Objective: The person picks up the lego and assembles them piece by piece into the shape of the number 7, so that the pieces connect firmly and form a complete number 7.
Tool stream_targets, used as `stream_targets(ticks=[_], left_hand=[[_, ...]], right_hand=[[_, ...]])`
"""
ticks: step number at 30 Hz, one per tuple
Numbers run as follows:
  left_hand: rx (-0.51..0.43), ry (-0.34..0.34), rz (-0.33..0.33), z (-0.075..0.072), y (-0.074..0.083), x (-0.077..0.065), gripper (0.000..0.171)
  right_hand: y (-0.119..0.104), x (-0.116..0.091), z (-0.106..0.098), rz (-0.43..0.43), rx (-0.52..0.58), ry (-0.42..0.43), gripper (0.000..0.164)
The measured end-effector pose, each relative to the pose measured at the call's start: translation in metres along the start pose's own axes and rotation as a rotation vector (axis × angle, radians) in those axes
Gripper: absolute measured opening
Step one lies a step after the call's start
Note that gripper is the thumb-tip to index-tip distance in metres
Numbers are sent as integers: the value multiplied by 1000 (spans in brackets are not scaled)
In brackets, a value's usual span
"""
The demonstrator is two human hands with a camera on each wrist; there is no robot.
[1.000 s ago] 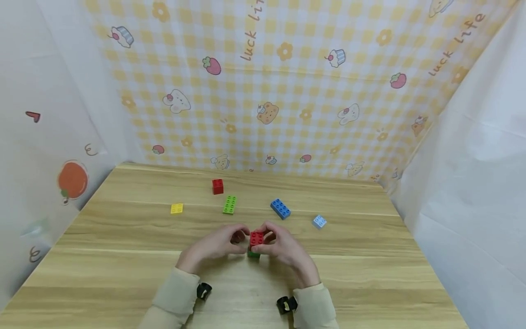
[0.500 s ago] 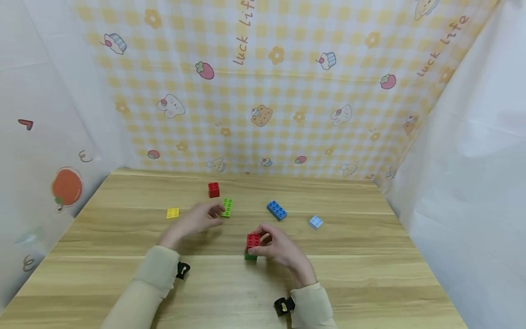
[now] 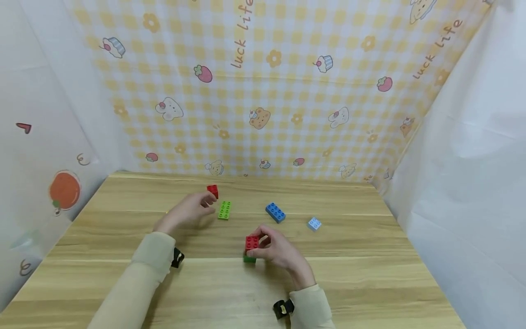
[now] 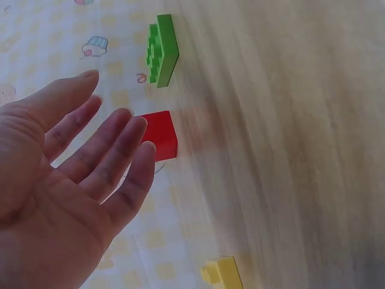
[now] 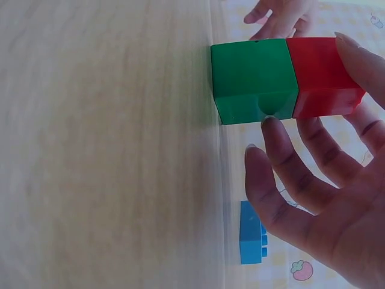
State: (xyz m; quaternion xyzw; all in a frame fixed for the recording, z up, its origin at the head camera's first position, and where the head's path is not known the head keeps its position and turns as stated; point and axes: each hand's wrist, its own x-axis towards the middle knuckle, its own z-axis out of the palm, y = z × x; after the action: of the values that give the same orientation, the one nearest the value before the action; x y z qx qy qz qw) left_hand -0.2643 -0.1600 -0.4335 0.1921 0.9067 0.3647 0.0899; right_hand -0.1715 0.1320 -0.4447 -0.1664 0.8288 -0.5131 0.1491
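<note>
Pale wood-grained tabletop (image 3: 361, 278) spread beneath both hands. The left hand (image 3: 186, 212), fingers slightly apart and loosely bent, thumb nearer the person, held nothing; the right hand (image 3: 281, 249) pinched the glossy red plastic upper block (image 3: 252, 241) of an upright stack, above a dark green plastic block (image 5: 255, 78). Just right of the left fingers, an oblong lime-green brick (image 3: 224, 210) pointed lengthwise toward the backdrop (image 3: 230, 109). Just beyond those fingertips, partly covered, stood a squarish loose red plastic block (image 4: 160, 135), far nearer the left hand; contact could not be told.

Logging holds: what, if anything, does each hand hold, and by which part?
Right hand: red block atop green block, by its sides. Left hand: nothing.
</note>
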Motion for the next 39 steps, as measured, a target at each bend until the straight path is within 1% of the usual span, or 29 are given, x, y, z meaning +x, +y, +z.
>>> stream_targets(ticks=[4,8,11,15,19,21,27,30,34,39], left_hand=[[-25,26,-26,-2,-5,3,33],[-19,79,-7,-4,-10,9,31],[-20,109,-7,-6,-11,13,32],[-38,135,-37,-7,-12,18,38],[-60,163,-47,-6,-14,22,43],[-72,169,-54,-5,-16,24,46],[-118,170,-120,-4,-22,32,62],[-148,167,-144,-4,-25,38,67],[-183,163,-153,-5,-27,43,68],[-190,145,-154,-4,-28,47,60]], right_hand=[[0,-1,0,-2,-4,0,28],[0,-1,0,-2,-4,-3,27],[0,-1,1,3,-10,-2,27],[0,-1,1,10,-22,-1,27],[0,-1,1,12,-23,2,27],[0,-2,2,10,-20,3,27],[-1,-2,2,6,-16,2,27],[-1,-1,2,6,-17,3,27],[-2,-1,1,10,-15,5,27],[-1,-1,1,7,-11,-2,27]])
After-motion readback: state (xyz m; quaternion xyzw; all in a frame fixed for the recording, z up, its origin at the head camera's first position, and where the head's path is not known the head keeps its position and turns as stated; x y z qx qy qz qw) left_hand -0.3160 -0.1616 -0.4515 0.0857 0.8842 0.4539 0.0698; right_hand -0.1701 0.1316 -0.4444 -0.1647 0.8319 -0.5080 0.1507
